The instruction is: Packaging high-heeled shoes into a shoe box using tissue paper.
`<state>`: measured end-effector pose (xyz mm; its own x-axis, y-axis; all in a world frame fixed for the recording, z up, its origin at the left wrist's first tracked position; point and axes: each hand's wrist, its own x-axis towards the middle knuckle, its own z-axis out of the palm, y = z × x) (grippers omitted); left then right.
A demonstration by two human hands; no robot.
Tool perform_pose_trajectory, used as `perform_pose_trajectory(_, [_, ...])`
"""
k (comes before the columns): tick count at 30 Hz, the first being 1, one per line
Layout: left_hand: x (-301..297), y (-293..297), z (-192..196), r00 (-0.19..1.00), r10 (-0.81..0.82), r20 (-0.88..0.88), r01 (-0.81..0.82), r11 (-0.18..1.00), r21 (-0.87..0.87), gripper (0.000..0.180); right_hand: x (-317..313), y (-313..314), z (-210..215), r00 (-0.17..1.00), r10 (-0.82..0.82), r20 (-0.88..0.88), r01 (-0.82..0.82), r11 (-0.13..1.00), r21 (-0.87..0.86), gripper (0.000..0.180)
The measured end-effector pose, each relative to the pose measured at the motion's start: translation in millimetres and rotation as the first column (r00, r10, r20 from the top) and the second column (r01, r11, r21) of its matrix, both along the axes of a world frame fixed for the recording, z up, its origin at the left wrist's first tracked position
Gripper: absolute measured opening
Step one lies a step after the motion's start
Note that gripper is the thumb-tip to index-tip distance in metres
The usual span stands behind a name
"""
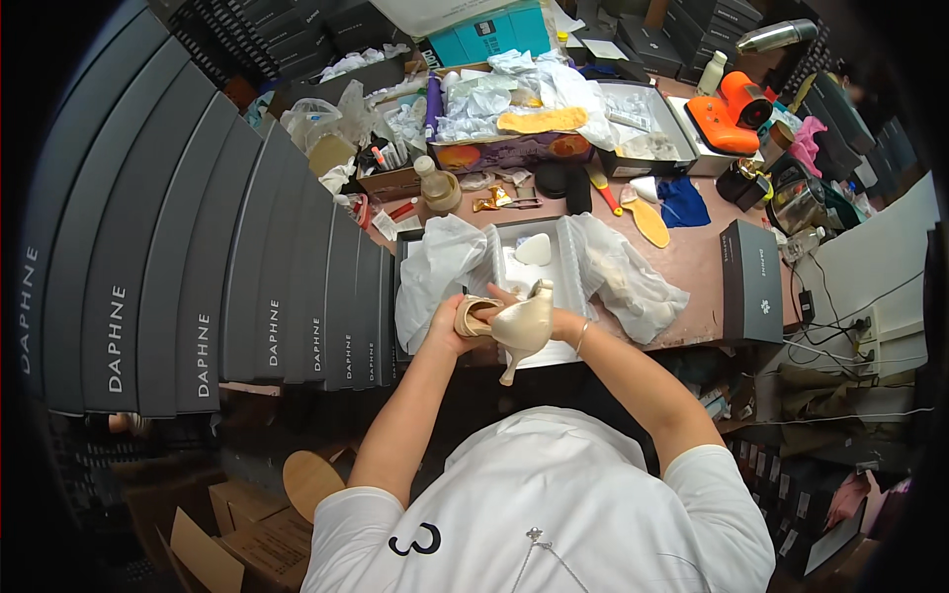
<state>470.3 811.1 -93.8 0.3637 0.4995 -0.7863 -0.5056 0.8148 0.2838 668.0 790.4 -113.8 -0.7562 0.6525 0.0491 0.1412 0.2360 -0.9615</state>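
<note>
A champagne-coloured high-heeled shoe (524,326) is held in front of me, its thin heel pointing down toward my body. My left hand (449,324) is closed round the open, strap-like part at its left. From the right, my right hand (566,327) grips it, partly hidden behind the shoe; some fingertips show above it. Whether this is one shoe or two held together I cannot tell. Just beyond and beneath lies an open shoe box (403,247) lined with white tissue paper (445,259), and a white rounded pad (534,249) sits in it.
Dark shoe boxes (203,257) stand stacked along the left. At the back, a carton (474,155) overflows with crumpled paper. A bottle (438,188), a yellow insole (648,223), a blue cloth (684,202) and an orange device (727,119) lie beyond. One dark box (751,282) stands at right.
</note>
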Motion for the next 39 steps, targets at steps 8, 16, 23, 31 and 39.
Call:
perform_pose_trajectory(8, [-5.0, -59.8, -22.3, 0.998, 0.030, -0.059, -0.023, 0.993, 0.115, 0.043, -66.0, -34.3, -13.3, 0.608, -0.125, 0.784, -0.254, 0.905, 0.341, 0.060])
perform_pose_trajectory(16, [-11.7, -55.2, -3.2, 0.999, 0.042, -0.035, -0.023, 0.903, 0.429, 0.030, -69.4, -69.6, 2.9, 0.895, -0.384, 0.226, 0.387, 0.921, 0.032, 0.055])
perform_pose_trajectory(23, [-3.8, -92.9, 14.3, 0.924, 0.076, 0.374, -0.193, 0.939, 0.286, 0.060, 33.4, -5.5, 67.4, 0.833, -0.458, 0.310, 0.445, 0.888, 0.116, 0.031])
perform_pose_trajectory(31, [30.6, -137.3, 44.2, 0.977, 0.069, 0.200, -0.110, 0.972, 0.206, 0.072, 38.2, 131.7, -50.2, 0.459, -0.540, 0.706, -0.066, 0.771, 0.633, 0.014])
perform_pose_trajectory(39, [39.0, -93.8, 35.4, 0.911, 0.379, 0.166, -0.409, 0.882, 0.235, 0.071, 0.5, -5.8, 103.6, 0.898, -0.182, 0.401, 0.076, 0.961, 0.264, 0.017])
